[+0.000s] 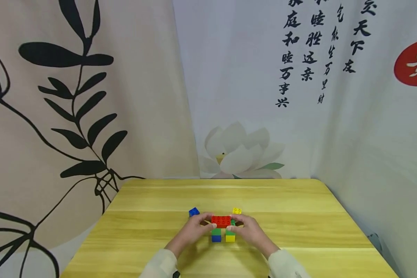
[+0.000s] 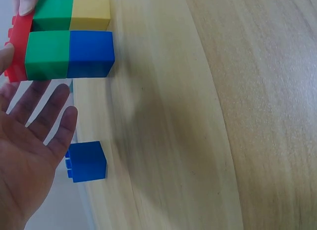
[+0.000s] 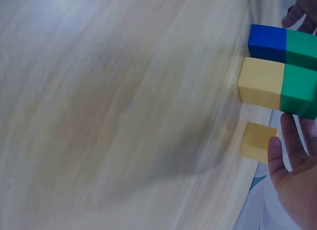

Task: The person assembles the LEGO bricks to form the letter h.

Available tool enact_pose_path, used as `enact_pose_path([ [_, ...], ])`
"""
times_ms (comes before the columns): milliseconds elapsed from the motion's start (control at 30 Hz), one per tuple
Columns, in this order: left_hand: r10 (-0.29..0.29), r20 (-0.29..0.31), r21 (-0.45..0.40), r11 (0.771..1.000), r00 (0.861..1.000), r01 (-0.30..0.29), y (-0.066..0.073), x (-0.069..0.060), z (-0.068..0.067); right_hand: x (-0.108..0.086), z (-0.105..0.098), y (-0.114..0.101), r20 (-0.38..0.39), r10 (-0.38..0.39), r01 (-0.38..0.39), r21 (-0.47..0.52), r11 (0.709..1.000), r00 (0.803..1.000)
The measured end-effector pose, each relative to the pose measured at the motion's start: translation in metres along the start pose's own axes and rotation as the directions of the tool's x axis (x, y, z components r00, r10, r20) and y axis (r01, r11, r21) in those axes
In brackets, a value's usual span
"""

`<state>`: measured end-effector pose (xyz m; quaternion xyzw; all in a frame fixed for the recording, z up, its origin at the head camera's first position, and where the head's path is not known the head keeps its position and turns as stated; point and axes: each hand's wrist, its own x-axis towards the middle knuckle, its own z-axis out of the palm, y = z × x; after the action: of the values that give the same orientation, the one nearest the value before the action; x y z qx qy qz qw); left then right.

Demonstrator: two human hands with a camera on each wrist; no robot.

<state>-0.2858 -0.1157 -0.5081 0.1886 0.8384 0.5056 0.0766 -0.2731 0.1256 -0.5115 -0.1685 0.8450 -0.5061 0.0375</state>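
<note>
A red brick lies across two stacks, its studs facing up. The left stack has a green brick above a blue brick; the right one has a green brick above a yellow brick. My left hand pinches the red brick's left end between thumb and fingers; in the left wrist view the other fingers of that hand are spread. My right hand pinches the right end, its lower fingers extended in the right wrist view.
On the wooden table, a loose blue brick stands behind my left hand and a loose yellow brick behind my right. Part of another green brick shows beside the red one. A printed curtain hangs behind the table.
</note>
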Motion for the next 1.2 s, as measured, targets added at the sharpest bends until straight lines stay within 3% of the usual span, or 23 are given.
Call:
enact_pose_path([
  [367,-0.010,-0.011,0.006,1.000,1.000,0.010,0.001,0.001,0.001,-0.007,-0.006,0.001,-0.039,0.026,-0.025,0.045,0.999,0.999],
  [633,0.033,-0.014,0.031,0.999,0.999,-0.033,0.002,-0.004,0.003,-0.007,-0.004,0.003,-0.078,0.049,-0.052,-0.029,0.998,0.996],
  [833,0.031,0.001,0.053,0.998,1.000,-0.031,0.002,-0.006,0.004,-0.011,-0.004,0.000,-0.081,0.041,-0.047,-0.069,0.997,0.996],
  [1033,0.027,0.019,0.071,0.997,0.999,-0.028,-0.001,-0.010,-0.003,-0.011,-0.004,-0.001,-0.071,0.056,-0.062,-0.085,0.994,0.996],
  [1200,0.009,-0.035,0.063,0.998,0.999,-0.007,-0.008,-0.013,-0.016,-0.010,-0.004,-0.003,-0.068,0.038,-0.045,-0.098,0.994,0.997],
])
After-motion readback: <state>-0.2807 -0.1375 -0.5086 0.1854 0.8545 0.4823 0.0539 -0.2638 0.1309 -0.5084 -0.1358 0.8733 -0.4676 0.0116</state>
